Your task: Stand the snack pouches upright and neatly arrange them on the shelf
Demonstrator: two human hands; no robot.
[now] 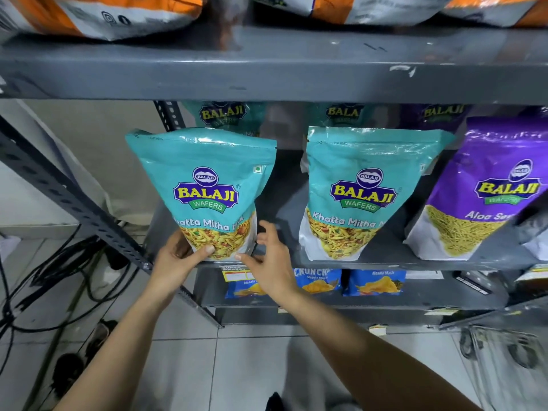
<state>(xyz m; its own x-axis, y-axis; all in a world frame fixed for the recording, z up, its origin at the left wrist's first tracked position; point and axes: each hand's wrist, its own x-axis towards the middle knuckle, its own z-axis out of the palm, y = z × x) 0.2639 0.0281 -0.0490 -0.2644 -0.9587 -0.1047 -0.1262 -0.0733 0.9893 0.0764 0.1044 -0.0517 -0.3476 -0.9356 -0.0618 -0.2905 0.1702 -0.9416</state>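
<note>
Up front, two teal pouches and one purple pouch [486, 188] stand on the shelf [400, 264]; the left hand [178, 256] grasps the left teal pouch [204, 191], while the right hand [269, 256] is open beside it, apart from the second teal pouch [364, 191].

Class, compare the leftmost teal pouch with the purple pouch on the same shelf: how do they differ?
The teal pouch reads Khatta Mitha; the purple pouch reads Aloo Sev. The left hand holds the teal pouch's base, with the right hand beside it; the purple pouch stands untouched. Both are upright Balaji pouches.

A small shop or its stockroom, judging by grey metal shelving [267, 69] stacked with branded snack pouches [364, 191], a price label [237, 274] below, chip packets [375, 281] underneath.
</note>
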